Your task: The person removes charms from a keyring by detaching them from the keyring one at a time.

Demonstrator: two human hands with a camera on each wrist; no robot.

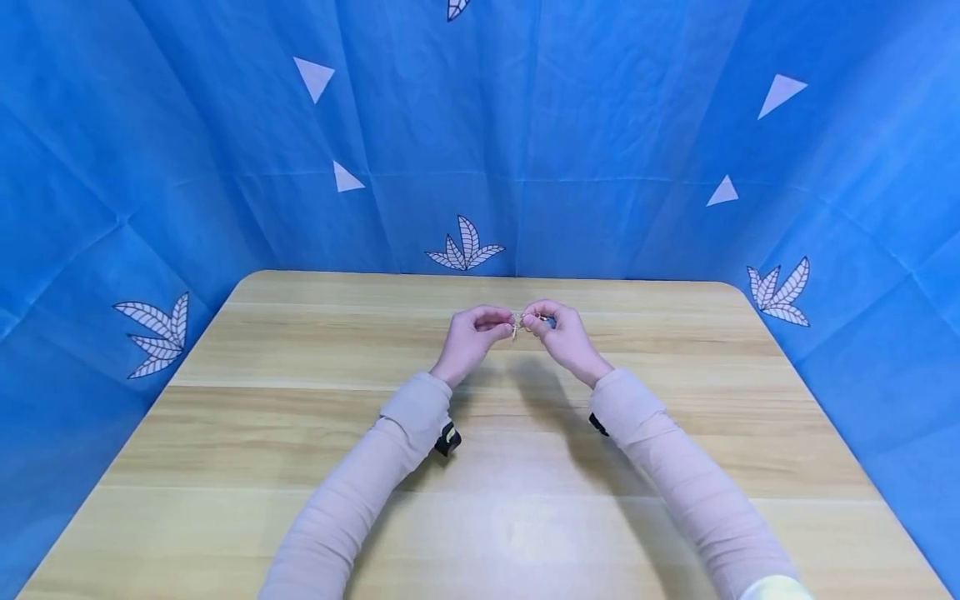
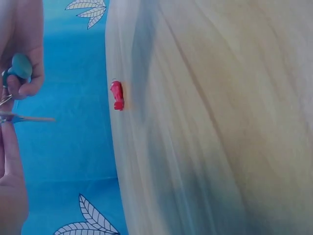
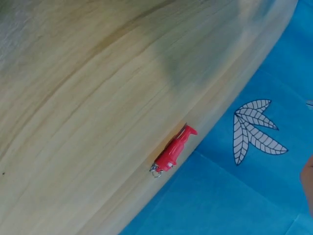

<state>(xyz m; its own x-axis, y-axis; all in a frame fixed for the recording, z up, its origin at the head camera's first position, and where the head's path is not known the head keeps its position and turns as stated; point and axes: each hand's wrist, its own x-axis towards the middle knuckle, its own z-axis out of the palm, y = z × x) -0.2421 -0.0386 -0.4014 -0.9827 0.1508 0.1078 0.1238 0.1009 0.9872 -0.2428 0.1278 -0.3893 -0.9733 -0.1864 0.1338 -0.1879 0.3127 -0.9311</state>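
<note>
Both hands meet above the far middle of the table. My left hand [image 1: 471, 340] pinches a thin, key-like metal piece [image 2: 36, 119] between thumb and fingers; it shows nearly edge-on in the left wrist view. Opposite it, my right hand [image 1: 567, 340] grips a keychain with a rounded teal charm [image 2: 21, 67] hanging by its fingers. A gold-coloured metal ring [image 2: 6, 100] of the keychain bridges the small gap between the fingertips. In the right wrist view only a sliver of a hand [image 3: 308, 183] shows at the right edge.
A red figure-shaped keychain [image 3: 173, 149] with a small metal ring lies near the far edge of the wooden table [image 1: 300, 433]. Behind the table hangs a blue curtain [image 1: 600, 125] with leaf and triangle prints.
</note>
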